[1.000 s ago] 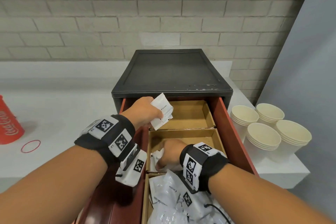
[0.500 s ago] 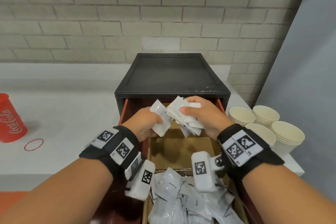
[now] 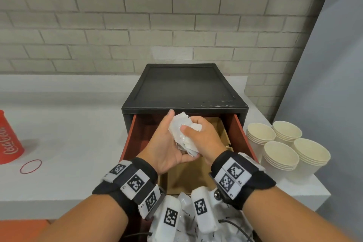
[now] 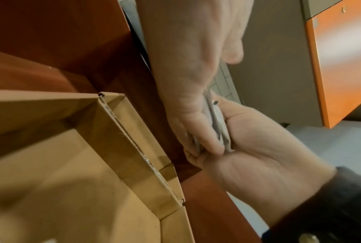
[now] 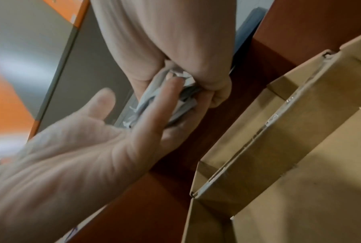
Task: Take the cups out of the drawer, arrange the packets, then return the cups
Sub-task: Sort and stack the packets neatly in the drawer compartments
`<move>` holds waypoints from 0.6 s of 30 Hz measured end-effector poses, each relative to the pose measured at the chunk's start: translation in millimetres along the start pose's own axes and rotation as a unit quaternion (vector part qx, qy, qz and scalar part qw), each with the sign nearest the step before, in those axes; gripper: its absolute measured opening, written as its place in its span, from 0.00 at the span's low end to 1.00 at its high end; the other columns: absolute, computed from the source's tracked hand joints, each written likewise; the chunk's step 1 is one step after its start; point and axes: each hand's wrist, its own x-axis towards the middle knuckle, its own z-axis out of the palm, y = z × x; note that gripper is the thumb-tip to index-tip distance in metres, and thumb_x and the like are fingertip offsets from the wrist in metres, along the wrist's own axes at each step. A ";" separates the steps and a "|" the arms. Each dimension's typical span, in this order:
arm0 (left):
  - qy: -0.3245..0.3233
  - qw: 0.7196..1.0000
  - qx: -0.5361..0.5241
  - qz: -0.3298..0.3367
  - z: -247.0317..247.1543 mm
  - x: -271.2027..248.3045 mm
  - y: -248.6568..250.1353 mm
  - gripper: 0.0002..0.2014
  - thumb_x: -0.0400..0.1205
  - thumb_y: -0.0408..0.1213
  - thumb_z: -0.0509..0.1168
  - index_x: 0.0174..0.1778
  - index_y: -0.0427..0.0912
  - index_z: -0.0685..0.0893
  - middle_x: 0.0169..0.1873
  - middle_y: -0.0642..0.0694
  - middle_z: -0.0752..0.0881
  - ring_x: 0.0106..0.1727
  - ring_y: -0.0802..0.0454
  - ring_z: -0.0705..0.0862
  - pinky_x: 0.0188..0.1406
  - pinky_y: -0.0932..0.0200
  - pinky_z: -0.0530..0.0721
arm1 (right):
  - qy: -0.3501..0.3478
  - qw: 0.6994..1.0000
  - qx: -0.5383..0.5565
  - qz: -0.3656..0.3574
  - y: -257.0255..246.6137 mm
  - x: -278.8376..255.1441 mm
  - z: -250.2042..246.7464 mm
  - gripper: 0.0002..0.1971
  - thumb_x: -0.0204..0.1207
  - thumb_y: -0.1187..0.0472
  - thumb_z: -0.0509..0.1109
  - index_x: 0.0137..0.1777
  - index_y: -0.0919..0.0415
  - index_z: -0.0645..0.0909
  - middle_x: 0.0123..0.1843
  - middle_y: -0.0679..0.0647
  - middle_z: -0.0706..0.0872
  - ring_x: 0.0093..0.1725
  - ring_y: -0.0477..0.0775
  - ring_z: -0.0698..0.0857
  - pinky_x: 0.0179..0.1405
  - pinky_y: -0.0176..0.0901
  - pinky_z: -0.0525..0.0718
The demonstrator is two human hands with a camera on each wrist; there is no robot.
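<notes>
Both hands are up over the pulled-out red-brown drawer (image 3: 240, 133) of the black cabinet box (image 3: 183, 88), squeezing a bundle of small white paper packets (image 3: 183, 132) between them. The left hand (image 3: 167, 143) cups the bundle from the left with its fingers wrapped around it, and the right hand (image 3: 204, 139) grips it from the other side, thumb pressed on top. So both are grasping the same bunch.

Under them, the cardboard divider compartments (image 3: 188, 173) look bare, while the nearest compartment is stuffed with more loose white packets (image 3: 184, 208).

The cream paper cups (image 3: 282, 149) are out of the drawer, standing in four stacks on the white tabletop (image 3: 68, 143) just to the right of the cabinet. On the far left there's a red Coca-Cola cup (image 3: 8, 139) and a red rubber band (image 3: 31, 166) lying near it.
</notes>
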 end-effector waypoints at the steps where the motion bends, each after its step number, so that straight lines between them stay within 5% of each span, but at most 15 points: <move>1: 0.005 1.000 0.010 0.012 1.1 -0.6 -1.4 0.24 0.82 0.57 0.55 0.64 0.43 0.81 0.57 0.36 0.87 0.63 0.39 0.82 0.59 0.42 0.80 | 0.008 0.999 -0.041 -0.012 2.6 1.6 2.0 0.10 0.75 0.54 0.71 0.54 0.46 0.77 0.61 0.52 0.77 0.58 0.53 0.80 0.54 0.45 0.84; 5: 0.024 0.998 0.013 0.063 1.9 1.3 -6.6 0.11 0.86 0.41 0.58 0.58 0.44 0.81 0.52 0.38 0.90 0.58 0.41 0.86 0.56 0.41 0.84 | 0.024 0.987 -0.146 -0.065 5.1 4.7 8.7 0.07 0.78 0.51 0.66 0.53 0.41 0.73 0.59 0.45 0.65 0.63 0.51 0.70 0.53 0.36 0.73; 11: 0.057 0.989 -0.049 0.124 -9.2 6.5 -1.8 0.11 0.84 0.29 0.59 0.60 0.43 0.79 0.53 0.37 0.88 0.54 0.41 0.88 0.50 0.42 0.87 | -0.035 0.998 -0.045 -0.007 4.7 17.0 3.7 0.25 0.78 0.42 0.61 0.73 0.48 0.66 0.69 0.53 0.72 0.63 0.52 0.78 0.61 0.47 0.80; 14: 0.073 0.984 -0.060 0.154 -10.0 6.2 0.2 0.09 0.85 0.28 0.57 0.57 0.44 0.78 0.46 0.39 0.90 0.50 0.43 0.88 0.50 0.41 0.86 | -0.063 0.994 -0.094 0.009 -1.4 18.6 -1.5 0.24 0.77 0.47 0.67 0.70 0.52 0.69 0.59 0.55 0.81 0.56 0.54 0.84 0.54 0.46 0.85; 18: 0.101 0.977 -0.076 0.169 -11.9 5.4 3.4 0.11 0.85 0.26 0.58 0.53 0.50 0.76 0.50 0.41 0.83 0.51 0.42 0.85 0.47 0.43 0.86 | -0.079 0.981 -0.174 -0.026 -14.7 24.9 -18.0 0.07 0.76 0.55 0.70 0.50 0.55 0.81 0.47 0.50 0.84 0.42 0.47 0.83 0.41 0.39 0.82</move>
